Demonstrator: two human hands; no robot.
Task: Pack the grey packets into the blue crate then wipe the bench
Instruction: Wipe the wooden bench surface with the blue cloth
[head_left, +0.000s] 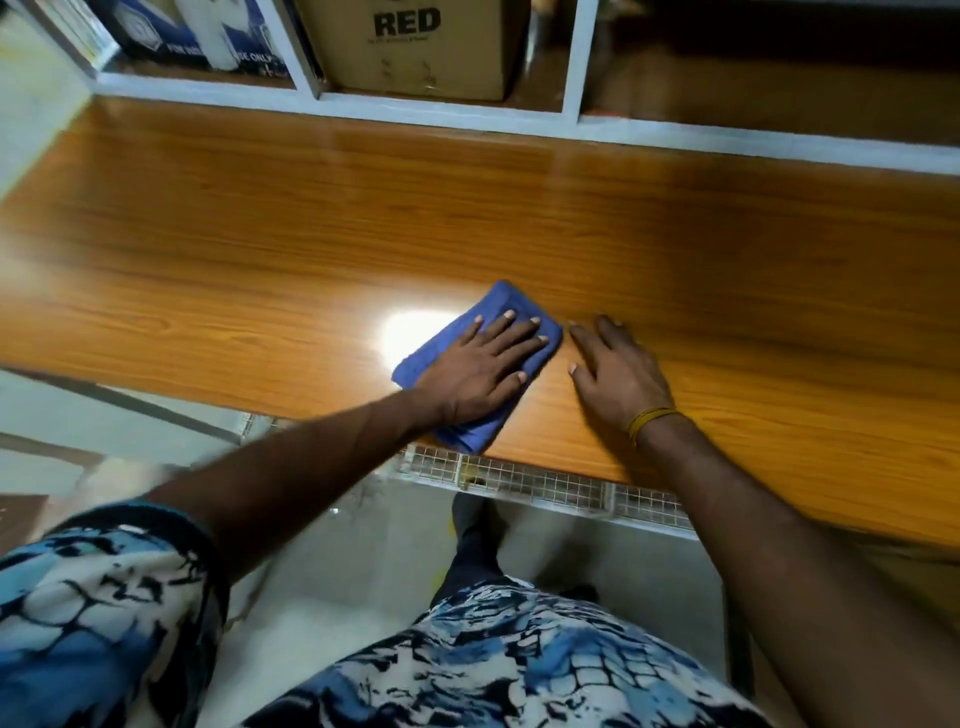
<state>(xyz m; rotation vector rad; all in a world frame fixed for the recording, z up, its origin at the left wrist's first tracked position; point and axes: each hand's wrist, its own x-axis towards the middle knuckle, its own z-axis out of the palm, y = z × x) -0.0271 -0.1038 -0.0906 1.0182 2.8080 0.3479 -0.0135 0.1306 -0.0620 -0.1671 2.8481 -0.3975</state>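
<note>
You get a single wide-angle view from your own head, looking steeply down and forward over the table (311, 234), close above it. The shelf (441, 111) behind curves along the top edge; your shirt (519, 660) fills the bottom.

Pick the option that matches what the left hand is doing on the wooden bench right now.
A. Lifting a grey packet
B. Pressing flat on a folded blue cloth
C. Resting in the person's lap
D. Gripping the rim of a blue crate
B: the left hand lies with straight, spread fingers on top of the folded blue cloth, which sits on the orange-brown wooden bench.
</note>
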